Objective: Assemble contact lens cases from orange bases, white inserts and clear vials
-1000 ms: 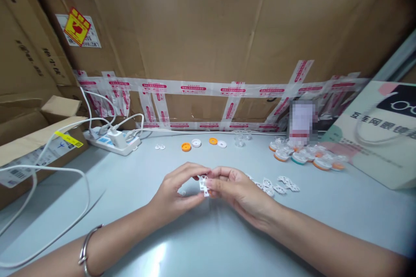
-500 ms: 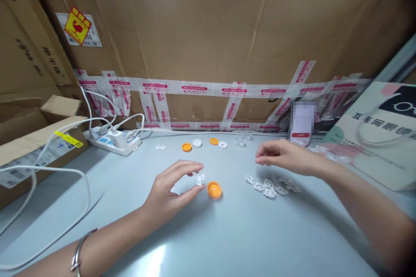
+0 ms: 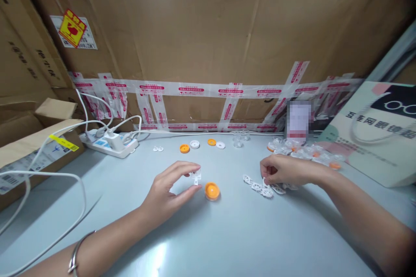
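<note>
Between the thumb and fingers of my left hand [image 3: 167, 190] is a small clear and white plastic part [image 3: 196, 177], held upright above the table. Just right of it stands a round orange cap [image 3: 212, 191] with a clear rim or base. My right hand [image 3: 279, 170] is closed in a pinch over a cluster of white openwork plastic pieces [image 3: 256, 187]. A white piece shows at its fingertips, and the hand hides part of the cluster.
Orange rings [image 3: 184, 149] and white rings [image 3: 194, 144] lie at the back, with small white parts [image 3: 158, 149] to their left. Clear parts [image 3: 238, 139] and clear-and-orange assemblies [image 3: 305, 152] sit back right. A power strip [image 3: 112, 145], cables, a cardboard box and a printed bag [image 3: 373, 138] edge the table.
My right hand has come down onto the white openwork pieces and pinched one, uncovering the clear-and-orange assemblies behind. My left hand keeps its hold on the clear part. The view has shifted slightly.
</note>
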Demonstrator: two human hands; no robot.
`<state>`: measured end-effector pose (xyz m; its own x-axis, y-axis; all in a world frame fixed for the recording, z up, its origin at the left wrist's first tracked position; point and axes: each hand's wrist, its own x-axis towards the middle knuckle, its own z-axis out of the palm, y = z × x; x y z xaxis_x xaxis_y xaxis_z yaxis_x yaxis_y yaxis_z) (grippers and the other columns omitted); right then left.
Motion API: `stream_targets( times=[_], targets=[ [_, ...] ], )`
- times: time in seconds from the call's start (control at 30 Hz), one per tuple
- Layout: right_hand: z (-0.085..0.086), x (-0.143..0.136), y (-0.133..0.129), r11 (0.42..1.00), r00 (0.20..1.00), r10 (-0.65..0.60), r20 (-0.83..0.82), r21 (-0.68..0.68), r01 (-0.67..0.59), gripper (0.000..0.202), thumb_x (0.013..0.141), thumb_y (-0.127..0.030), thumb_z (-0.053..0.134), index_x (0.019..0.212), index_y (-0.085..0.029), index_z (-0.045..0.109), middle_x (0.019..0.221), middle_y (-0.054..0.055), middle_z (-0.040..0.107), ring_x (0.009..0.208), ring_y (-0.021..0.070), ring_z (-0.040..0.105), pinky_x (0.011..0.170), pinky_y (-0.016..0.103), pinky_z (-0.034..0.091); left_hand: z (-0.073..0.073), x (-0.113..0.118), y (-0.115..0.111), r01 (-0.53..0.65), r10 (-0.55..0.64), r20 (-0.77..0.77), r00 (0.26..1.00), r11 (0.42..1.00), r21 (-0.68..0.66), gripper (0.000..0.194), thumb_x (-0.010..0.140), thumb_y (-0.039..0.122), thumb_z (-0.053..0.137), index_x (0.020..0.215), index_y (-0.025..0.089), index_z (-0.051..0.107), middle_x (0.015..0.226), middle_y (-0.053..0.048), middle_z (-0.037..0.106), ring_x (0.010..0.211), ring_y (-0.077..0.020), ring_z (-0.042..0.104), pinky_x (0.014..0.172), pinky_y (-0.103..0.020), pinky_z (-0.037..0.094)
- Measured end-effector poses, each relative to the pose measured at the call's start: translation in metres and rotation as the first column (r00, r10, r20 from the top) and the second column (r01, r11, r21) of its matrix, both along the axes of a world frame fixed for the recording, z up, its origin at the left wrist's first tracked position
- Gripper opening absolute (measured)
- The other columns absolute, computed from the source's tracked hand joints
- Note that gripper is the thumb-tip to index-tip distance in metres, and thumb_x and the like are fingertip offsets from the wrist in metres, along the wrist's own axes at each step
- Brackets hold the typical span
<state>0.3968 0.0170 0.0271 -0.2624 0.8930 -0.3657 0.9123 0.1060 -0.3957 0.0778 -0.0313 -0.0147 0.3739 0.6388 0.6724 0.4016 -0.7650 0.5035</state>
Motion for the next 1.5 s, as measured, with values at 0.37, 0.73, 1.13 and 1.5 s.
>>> stream_targets(
  times=[0.37,0.73,1.13,1.5],
  targets=[
    [-0.001,-0.068,-0.030,0.998,0.761,-0.008,-0.649,0.041,0.046,0.011,0.069,-0.022,0.058,0.078,-0.020,0.053,0.065,-0.002,0.061,0.061,0.0120,0.056,0.057,0.023,0.040,-0.004,0.009,-0.008,0.226,-0.200,-0.238,0.950,0.970,0.086,0.041,0.084,0.014,0.052,0.124,0.021,0.047,0.109,-0.011,0.061,0.100,-0.0179,0.057,0.084,-0.032,0.049],
    [-0.007,-0.105,-0.049,0.982,0.487,-0.161,-0.858,-0.189,-0.008,0.016,0.071,-0.032,0.067,0.077,-0.018,0.065,0.067,-0.001,0.065,0.064,0.0108,0.059,0.066,0.025,0.044,-0.005,0.011,-0.010,0.227,-0.186,-0.254,0.949,0.963,0.146,0.050,0.082,0.012,0.056,0.128,0.022,0.042,0.109,-0.011,0.060,0.099,-0.0188,0.056,0.082,-0.033,0.048],
    [-0.016,-0.111,-0.049,0.955,0.277,-0.298,-0.914,-0.289,0.073,0.023,0.061,-0.029,0.077,0.079,-0.018,0.067,0.080,0.000,0.067,0.076,0.0123,0.060,0.078,0.027,0.044,-0.007,0.010,-0.008,0.131,-0.127,-0.113,0.985,0.991,0.033,0.048,0.081,0.015,0.060,0.126,0.024,0.043,0.107,-0.007,0.062,0.096,-0.0165,0.058,0.083,-0.030,0.048],
    [-0.037,-0.126,-0.054,0.925,0.323,-0.380,-0.867,-0.367,0.104,0.036,0.055,-0.030,0.080,0.084,-0.014,0.066,0.069,0.002,0.069,0.069,0.0133,0.063,0.073,0.027,0.047,-0.013,0.014,-0.008,0.035,0.004,-0.244,0.970,0.988,0.154,0.028,0.081,0.008,0.055,0.108,0.018,0.052,0.097,-0.005,0.065,0.090,-0.0167,0.058,0.077,-0.031,0.049]
  ],
)
